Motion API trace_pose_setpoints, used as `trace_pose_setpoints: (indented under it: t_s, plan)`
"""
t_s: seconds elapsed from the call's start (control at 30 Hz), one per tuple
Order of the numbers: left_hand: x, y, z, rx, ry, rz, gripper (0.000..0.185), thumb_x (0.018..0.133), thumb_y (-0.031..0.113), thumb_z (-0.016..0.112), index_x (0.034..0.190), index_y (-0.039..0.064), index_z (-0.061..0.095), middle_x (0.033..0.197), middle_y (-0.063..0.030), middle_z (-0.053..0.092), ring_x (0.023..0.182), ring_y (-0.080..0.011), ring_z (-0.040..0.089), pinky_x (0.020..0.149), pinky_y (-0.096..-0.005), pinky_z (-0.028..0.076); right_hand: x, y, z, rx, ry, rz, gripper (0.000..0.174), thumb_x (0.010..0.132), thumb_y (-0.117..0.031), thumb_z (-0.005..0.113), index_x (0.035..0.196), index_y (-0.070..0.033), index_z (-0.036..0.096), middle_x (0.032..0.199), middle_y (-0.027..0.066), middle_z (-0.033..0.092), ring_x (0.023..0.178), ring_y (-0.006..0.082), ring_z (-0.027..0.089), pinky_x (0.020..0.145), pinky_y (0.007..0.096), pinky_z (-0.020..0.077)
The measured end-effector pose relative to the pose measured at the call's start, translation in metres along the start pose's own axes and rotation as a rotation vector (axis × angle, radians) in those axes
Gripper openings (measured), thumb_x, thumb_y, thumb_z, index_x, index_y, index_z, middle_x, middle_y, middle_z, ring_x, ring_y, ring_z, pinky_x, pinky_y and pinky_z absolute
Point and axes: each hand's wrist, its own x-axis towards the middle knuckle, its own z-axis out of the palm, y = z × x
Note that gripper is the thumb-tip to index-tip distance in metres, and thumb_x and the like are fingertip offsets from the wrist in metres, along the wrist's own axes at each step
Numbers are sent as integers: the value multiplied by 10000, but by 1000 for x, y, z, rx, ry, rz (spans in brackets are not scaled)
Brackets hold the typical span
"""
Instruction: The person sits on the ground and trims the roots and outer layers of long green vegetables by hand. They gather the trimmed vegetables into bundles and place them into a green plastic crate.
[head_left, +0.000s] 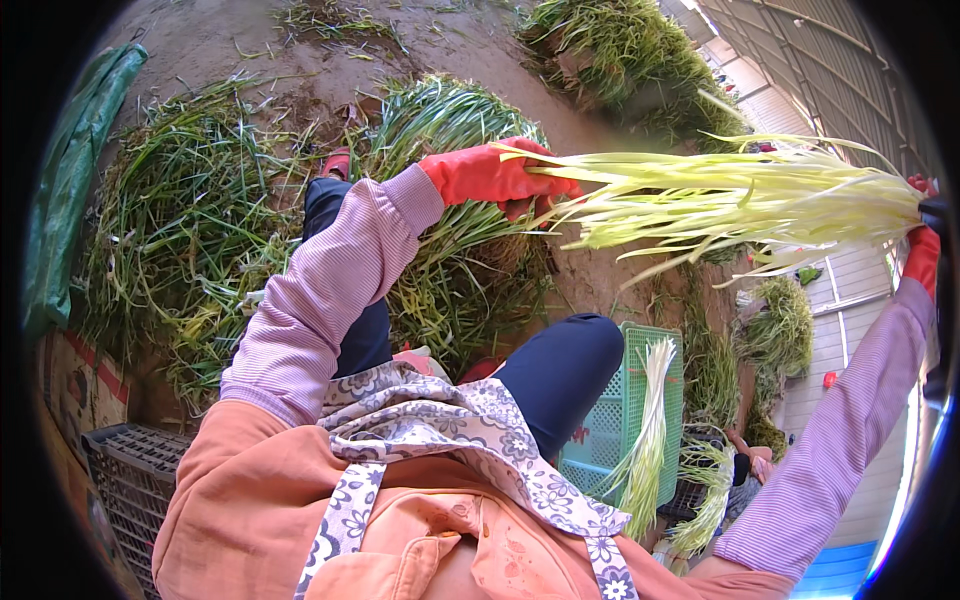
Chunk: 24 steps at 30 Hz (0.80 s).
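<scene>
A long bunch of pale yellow-green leafy stalks (720, 199), like blanched chives, stretches sideways at the upper right. My right hand (924, 251), in a red rubber glove, grips its white end near the picture's rim; part of that hand is hidden. At the leaf tips, my left hand (502, 180), also red-gloved, has its fingers curled around some of the leaves. Another pale bundle (651, 435) lies on an upturned-looking green plastic basket (671, 337) beside my right knee.
Heaps of green leaves (187, 202) and a bundled green pile (457, 112) lie on the dirt floor. A dark plastic crate (139, 457) stands lower left, near a green tarp (82, 180). Another person's arm (739, 442) shows lower right, near more pale stalks (705, 495).
</scene>
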Motion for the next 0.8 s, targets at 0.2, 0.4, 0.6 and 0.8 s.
trace_pose_setpoints:
  t_s: [0.2,0.4,0.6,0.8]
  plan:
    - [10,-12,-5,-30,18,195,229,931,86,523,1105,20,656,741,-6,658,534,-57,514,501,-213,426,4,7,-12,-68,-58,22,199,910,-132,587,1042,13,613,886,95,686,908,222,660,904,347,522]
    - [6,-11,-13,397,179,100,252,920,81,498,1115,95,657,695,-24,637,488,-66,489,501,-228,430,10,6,-17,24,-82,107,241,907,-189,600,1051,5,620,911,86,684,925,201,649,910,339,505]
    - [-25,-36,-28,553,-30,-373,391,871,317,595,1198,102,620,656,-58,645,532,-130,599,554,-283,494,7,0,-20,-6,-30,78,247,910,-190,593,1058,6,618,927,90,680,936,205,645,917,341,500]
    - [-30,-52,-24,687,124,-318,350,849,360,628,1013,60,700,738,-68,679,625,-133,644,630,-305,502,3,-3,-12,-29,4,44,253,913,-192,585,1066,8,617,943,95,677,946,210,640,925,344,495]
